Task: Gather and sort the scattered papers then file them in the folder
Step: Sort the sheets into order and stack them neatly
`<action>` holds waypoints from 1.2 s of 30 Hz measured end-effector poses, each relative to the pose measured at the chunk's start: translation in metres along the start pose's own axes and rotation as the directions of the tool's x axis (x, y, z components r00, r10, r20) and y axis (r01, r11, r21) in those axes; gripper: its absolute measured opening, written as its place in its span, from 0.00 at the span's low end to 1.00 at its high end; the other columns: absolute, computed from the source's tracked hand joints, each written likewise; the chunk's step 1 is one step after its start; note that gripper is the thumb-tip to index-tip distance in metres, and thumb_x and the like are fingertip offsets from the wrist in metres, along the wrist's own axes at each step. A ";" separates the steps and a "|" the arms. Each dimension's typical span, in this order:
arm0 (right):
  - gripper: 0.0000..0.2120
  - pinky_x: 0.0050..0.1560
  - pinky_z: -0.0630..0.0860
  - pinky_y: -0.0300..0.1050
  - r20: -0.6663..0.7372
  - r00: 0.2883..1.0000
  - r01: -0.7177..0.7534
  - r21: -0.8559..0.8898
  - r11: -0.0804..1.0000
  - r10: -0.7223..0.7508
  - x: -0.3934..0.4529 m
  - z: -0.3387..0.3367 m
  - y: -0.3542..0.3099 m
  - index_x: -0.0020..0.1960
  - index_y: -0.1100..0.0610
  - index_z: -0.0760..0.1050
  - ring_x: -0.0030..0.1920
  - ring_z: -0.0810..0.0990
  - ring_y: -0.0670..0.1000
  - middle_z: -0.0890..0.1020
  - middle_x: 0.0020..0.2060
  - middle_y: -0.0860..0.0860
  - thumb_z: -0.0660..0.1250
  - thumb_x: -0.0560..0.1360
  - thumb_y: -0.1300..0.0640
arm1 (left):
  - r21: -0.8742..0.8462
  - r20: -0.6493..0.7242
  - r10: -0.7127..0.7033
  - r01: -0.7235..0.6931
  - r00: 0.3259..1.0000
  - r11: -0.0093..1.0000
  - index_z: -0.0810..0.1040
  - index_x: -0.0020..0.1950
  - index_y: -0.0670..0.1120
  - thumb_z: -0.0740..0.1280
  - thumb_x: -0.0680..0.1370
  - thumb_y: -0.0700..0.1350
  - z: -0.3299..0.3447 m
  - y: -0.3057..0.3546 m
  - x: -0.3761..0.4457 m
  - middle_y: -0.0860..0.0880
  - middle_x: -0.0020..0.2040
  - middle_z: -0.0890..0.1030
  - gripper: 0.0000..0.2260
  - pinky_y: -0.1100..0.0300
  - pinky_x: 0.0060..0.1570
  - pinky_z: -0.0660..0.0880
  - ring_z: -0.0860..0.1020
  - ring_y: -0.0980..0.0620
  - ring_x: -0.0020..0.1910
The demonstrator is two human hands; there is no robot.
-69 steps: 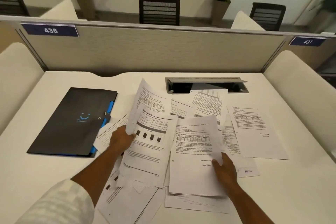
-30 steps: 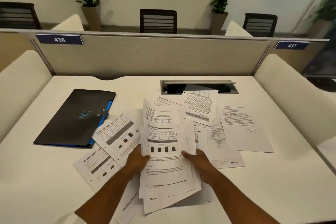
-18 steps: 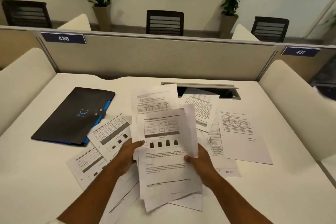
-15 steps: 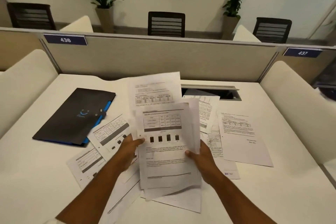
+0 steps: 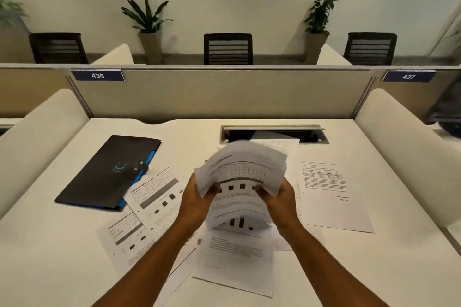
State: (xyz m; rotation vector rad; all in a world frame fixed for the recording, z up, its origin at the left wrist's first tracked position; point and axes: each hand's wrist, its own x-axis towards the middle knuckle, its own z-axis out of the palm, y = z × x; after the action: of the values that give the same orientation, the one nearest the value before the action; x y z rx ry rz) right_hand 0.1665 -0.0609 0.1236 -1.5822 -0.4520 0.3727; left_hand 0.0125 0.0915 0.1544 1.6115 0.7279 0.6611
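Head view shows your left hand [image 5: 197, 194] and right hand [image 5: 279, 197] gripping a partial stack of papers [image 5: 244, 172] mid-frame, while loose sheets [image 5: 154, 194] remain on the desk [image 5: 50, 257] and the folder [image 5: 109, 172], left of centre, lies closed.

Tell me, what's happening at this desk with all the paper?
A person is tidying loose printed sheets. Both hands, the left hand and the right hand, grip a bundle of papers lifted above the white desk. More sheets lie scattered beneath and to either side. The black folder lies shut at the left, with nothing filed yet as far as can be seen.
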 end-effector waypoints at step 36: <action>0.27 0.42 0.83 0.37 0.064 0.997 0.033 -0.001 0.999 -0.033 -0.014 0.006 -0.012 0.62 0.43 0.68 0.56 0.81 0.49 0.80 0.55 0.44 0.78 0.71 0.58 | -0.140 -0.185 0.088 -0.115 0.979 0.983 0.76 0.52 0.52 0.75 0.69 0.53 0.020 -0.004 -0.024 0.49 0.48 0.82 0.15 0.56 0.42 0.83 0.82 0.46 0.50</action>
State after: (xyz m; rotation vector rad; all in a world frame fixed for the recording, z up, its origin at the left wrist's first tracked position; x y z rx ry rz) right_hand 0.1507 -0.0624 0.1343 -1.5659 -0.5270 0.3983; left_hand 0.0116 0.0610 0.1469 1.4710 0.7105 0.9229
